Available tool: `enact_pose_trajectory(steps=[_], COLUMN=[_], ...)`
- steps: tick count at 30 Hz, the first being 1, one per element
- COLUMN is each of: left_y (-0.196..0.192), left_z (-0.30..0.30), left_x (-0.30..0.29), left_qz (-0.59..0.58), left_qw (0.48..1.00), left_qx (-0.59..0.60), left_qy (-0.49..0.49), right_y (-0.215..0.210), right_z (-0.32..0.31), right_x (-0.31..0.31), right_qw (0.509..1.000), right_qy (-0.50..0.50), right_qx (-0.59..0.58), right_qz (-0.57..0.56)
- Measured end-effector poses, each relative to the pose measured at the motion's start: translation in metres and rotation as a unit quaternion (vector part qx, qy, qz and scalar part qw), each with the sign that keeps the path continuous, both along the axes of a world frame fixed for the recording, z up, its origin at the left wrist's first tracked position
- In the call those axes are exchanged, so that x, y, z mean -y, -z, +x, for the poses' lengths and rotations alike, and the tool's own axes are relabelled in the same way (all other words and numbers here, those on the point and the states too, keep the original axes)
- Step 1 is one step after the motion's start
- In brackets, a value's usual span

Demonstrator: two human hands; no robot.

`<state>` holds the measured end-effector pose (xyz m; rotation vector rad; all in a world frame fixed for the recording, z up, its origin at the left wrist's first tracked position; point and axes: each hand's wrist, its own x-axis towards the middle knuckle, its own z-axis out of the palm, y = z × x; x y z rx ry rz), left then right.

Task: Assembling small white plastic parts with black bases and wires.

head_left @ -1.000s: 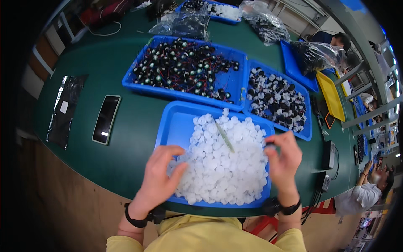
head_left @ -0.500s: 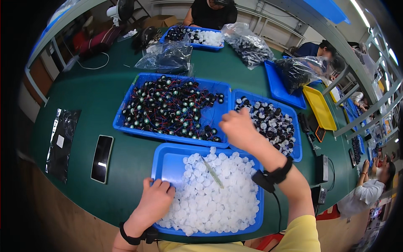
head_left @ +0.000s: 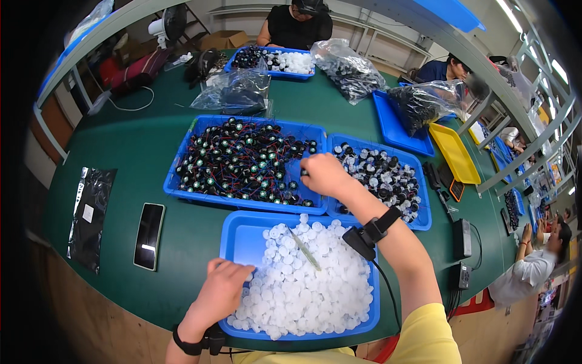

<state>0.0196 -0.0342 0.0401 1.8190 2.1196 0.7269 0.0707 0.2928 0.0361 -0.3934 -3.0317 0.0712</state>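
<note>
My left hand point(head_left: 222, 290) rests on the white plastic caps point(head_left: 306, 285) at the left side of the near blue tray point(head_left: 241, 238), fingers curled over a few caps. My right hand point(head_left: 324, 175) reaches forward over the far blue tray point(head_left: 182, 189) that holds small black round parts with red and blue wires point(head_left: 242, 164); its fingers close on one of these parts near the tray's right edge. A thin pale stick point(head_left: 305, 249) lies on the caps. A black band with a cable sits on my right wrist.
A third blue tray point(head_left: 424, 221) of black and white caps stands to the right. A dark phone point(head_left: 149, 235) and a black bag point(head_left: 91, 215) lie at the left. Clear bags of parts, more trays and a yellow tray point(head_left: 456, 155) sit farther back. Other people work nearby.
My right hand has left the white caps and moved forward to the tray of wired parts. My left hand has stayed on the caps. The view has tilted up toward the far table.
</note>
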Motion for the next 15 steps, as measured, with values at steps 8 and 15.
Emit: enact_pose_trajectory(steps=[8, 15], left_y=[-0.002, -0.026], left_z=[0.004, 0.051], left_x=[-0.013, 0.008], left_qz=[0.065, 0.013], left_qw=[0.64, 0.677], left_qx=[0.764, 0.733], left_qy=[-0.044, 0.054], right_y=[-0.061, -0.076], right_z=[0.088, 0.163], right_x=[0.071, 0.176], right_qw=[0.942, 0.897], right_qy=[0.024, -0.088], right_qx=[-0.184, -0.188], right_qz=[-0.279, -0.39])
